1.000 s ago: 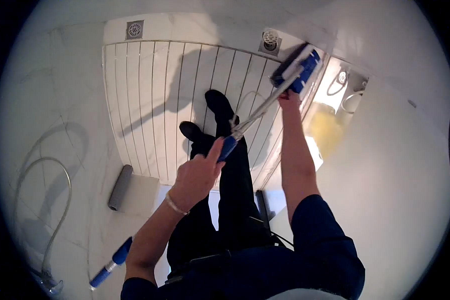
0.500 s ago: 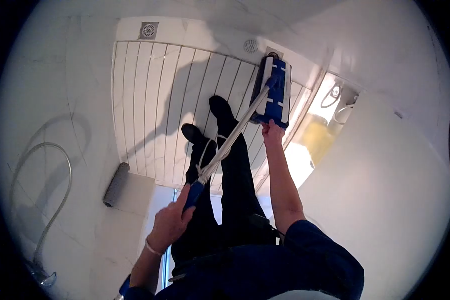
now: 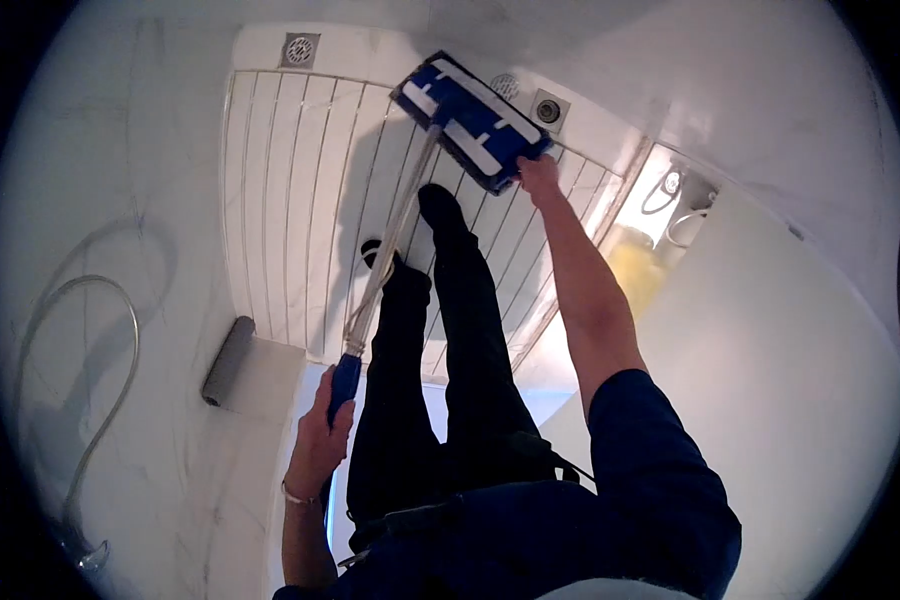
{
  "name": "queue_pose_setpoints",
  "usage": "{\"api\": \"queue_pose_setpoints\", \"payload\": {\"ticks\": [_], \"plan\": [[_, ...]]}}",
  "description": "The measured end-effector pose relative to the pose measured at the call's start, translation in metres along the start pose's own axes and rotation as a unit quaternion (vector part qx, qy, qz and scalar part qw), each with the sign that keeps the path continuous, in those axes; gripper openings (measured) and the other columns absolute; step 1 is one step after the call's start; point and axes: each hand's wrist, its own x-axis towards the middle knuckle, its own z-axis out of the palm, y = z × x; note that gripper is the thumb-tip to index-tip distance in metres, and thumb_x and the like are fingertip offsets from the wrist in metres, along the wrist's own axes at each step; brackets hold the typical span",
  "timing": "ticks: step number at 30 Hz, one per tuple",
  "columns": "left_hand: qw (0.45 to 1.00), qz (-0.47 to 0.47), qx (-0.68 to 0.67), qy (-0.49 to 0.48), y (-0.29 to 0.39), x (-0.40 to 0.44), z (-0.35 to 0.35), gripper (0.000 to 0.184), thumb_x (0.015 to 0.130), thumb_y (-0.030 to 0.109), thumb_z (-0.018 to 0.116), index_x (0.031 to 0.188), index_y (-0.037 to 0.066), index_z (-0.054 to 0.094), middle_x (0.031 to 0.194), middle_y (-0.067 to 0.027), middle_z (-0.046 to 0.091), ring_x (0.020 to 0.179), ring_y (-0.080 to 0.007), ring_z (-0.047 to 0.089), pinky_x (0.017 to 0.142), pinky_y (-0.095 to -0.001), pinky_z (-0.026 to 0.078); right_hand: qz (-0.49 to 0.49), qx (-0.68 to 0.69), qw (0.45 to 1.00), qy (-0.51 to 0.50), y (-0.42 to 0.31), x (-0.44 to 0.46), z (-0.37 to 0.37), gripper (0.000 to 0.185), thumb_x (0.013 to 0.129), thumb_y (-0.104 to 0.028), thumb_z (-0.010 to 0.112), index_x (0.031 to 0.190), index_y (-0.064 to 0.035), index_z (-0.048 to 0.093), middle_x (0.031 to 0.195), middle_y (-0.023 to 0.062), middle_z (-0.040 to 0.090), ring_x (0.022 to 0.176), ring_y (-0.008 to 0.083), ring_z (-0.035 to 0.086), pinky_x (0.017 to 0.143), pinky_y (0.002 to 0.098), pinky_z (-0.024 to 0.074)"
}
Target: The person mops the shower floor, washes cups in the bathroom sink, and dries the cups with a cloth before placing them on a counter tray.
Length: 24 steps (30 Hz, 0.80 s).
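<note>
A flat mop [image 3: 485, 112] with a blue, white-striped head is held up over the tiled floor, its head slanting from upper left to lower right. My left hand [image 3: 318, 440] is closed around the blue grip at the near end of its pale pole [image 3: 407, 210]. At the other end, my right hand [image 3: 539, 180] grasps the head's lower right corner. A loose cord seems to run along the pole. The underside of the head is hidden.
Slatted white tiles [image 3: 300, 200] lie under my feet. Along the far edge are a square drain [image 3: 300, 50] and a round dark-centred drain [image 3: 549, 111]. A clear hose [image 3: 133, 335] loops at left, near a grey cylindrical roll [image 3: 229, 362]. Something yellow [image 3: 635, 265] stands at right.
The mop head has swung up and left and turned from near upright to a diagonal, uncovering the right drain. My right hand moved up with it; my left hand shifted slightly left and down.
</note>
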Motion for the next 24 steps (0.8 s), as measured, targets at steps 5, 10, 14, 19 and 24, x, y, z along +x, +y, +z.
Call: {"api": "queue_pose_setpoints", "payload": {"ticks": [5,10,14,19,24], "plan": [[0.989,-0.055,-0.101,-0.093,0.012,0.013,0.011,0.052,0.091,0.022,0.049,0.137,0.009,0.029,0.063,-0.0069,0.053,0.048,-0.0147,0.05,0.045,-0.0303,0.042,0.033,0.09,0.994,0.046,0.098,0.022,-0.02,0.026,0.079,-0.008,0.058,0.1,0.0051,0.051,0.082,0.0129,0.061,0.061,0.0225,0.065,0.035,0.0259,0.0417],[0.98,-0.047,-0.119,-0.153,0.02,0.025,0.034,0.053,0.09,0.023,0.051,0.138,0.013,0.03,0.06,-0.0042,0.049,0.045,-0.0104,0.046,0.041,-0.027,0.04,0.071,0.122,0.989,0.05,0.057,-0.042,-0.112,0.024,0.079,-0.006,0.056,0.097,0.0079,0.051,0.083,0.0146,0.061,0.053,0.0198,0.062,0.039,0.0289,0.0507],[0.965,-0.031,-0.174,-0.191,0.025,0.034,0.053,0.053,0.09,0.024,0.05,0.137,0.01,0.03,0.061,-0.0027,0.048,0.045,-0.0088,0.045,0.04,-0.0258,0.039,0.038,0.209,0.968,0.132,0.06,-0.046,-0.145,0.018,0.078,-0.006,0.057,0.091,0.0061,0.054,0.068,0.0126,0.061,0.042,0.0172,0.056,0.032,0.0263,0.0397],[0.981,0.069,-0.079,-0.164,0.019,0.038,0.062,0.055,0.09,0.024,0.051,0.137,0.007,0.028,0.077,-0.0205,0.062,0.064,-0.032,0.063,0.058,-0.0386,0.049,0.02,0.069,0.992,0.108,0.068,-0.041,-0.172,0.024,0.079,-0.01,0.062,0.096,0.0037,0.052,0.091,0.0162,0.06,0.064,0.0188,0.062,0.041,0.0252,0.0474],[0.99,0.027,-0.049,-0.129,0.031,-0.013,0.032,0.056,0.088,0.023,0.053,0.137,0.009,0.029,0.088,-0.0236,0.063,0.078,-0.0355,0.064,0.069,-0.0404,0.05,-0.109,-0.28,0.94,0.164,0.035,-0.073,-0.167,0.027,0.077,-0.011,0.063,0.095,0.0037,0.051,0.089,0.0163,0.06,0.079,0.0234,0.06,0.063,0.0368,0.0495]]}}
